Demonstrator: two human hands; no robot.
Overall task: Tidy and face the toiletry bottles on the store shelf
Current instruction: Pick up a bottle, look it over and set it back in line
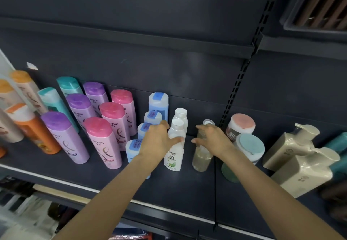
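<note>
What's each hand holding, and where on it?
Left hand grips the front white bottle at its shoulder. Right hand grips the clear bottle on its upper body.

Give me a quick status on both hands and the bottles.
Left hand on the white green-label plastic bottle, fingers wrapping it. Right hand gripping the clear round bottle. Both upright; pale blue bottles crowd left.
</note>
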